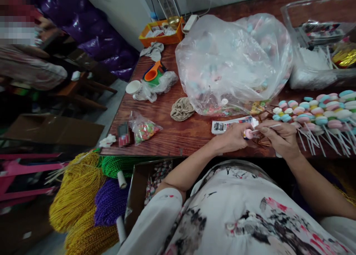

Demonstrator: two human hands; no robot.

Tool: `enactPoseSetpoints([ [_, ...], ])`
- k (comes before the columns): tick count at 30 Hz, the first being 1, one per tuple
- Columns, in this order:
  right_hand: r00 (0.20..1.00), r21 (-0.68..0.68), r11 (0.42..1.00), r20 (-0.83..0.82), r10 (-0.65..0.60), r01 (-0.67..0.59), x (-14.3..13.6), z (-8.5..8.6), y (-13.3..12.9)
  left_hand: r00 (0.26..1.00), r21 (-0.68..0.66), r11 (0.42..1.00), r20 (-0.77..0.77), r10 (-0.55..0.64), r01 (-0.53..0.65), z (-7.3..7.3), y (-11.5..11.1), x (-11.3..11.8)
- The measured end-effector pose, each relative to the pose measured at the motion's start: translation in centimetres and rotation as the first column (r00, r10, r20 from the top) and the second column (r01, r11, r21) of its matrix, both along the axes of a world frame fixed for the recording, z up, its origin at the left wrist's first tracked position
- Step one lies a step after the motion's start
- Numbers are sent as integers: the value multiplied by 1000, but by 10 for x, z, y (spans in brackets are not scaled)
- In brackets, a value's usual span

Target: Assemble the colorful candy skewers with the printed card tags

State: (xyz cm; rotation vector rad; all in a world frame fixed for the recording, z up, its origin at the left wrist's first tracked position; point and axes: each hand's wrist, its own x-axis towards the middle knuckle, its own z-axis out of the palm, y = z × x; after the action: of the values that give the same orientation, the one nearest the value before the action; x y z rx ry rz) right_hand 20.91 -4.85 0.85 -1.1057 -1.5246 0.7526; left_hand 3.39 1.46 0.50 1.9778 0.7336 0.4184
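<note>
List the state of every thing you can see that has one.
Left hand: closed around pink piece
Right hand: pinching white stick
White tube: lying flat
Big clear bag: bulging
Small bag: lying, partly filled
Clear bin: open-topped
Pastel pieces on sticks: piled up
Orange tray: open, loaded
Lower box: open, holding items
Beige bundle: bunched

One head-worn camera looks forward and steeply down, from near above, over the table (169,138).

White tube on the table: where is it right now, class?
In the head view, the white tube lies right of centre on the table, just beyond the left hand and on the near side of the big clear bag.
</note>
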Motion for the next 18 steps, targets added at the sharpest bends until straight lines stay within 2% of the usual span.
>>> enactPoseSetpoints([
  [3, 997, -23, 998, -47, 54, -55, -13, -7, -1, 1000, 18, 1000, -7, 18, -17, 0, 0, 5],
  [6, 996, -49, 998, -87, 24, -29, -19, -12, -4, 999, -11, 1000, 34, 16, -16, 2, 3, 0],
  [10, 968, -69, 998, -248, -30, 13, -12, -9, -5, 999, -138, 990, 22, -32, 35, 4, 6, -14],
  [12, 965, -74, 997, -263, 12, -33, -6, -2, -2, 995, -306, 947, 27, -96, 100, 3, 4, -17],
  [14, 968, -85, 996, -250, 3, -25, -1, 8, 3, 992, -468, 875, 57, -108, 123, 2, 0, -16],
  [16, 970, -54, 997, -230, -73, 63, 2, 19, 8, 994, -551, 828, 93, -64, 104, 2, -4, -14],
  [18, 976, -4, 991, -170, -134, 135, 0, 27, 11, 990, -568, 817, 141, -22, 99, 2, -7, -11],
])
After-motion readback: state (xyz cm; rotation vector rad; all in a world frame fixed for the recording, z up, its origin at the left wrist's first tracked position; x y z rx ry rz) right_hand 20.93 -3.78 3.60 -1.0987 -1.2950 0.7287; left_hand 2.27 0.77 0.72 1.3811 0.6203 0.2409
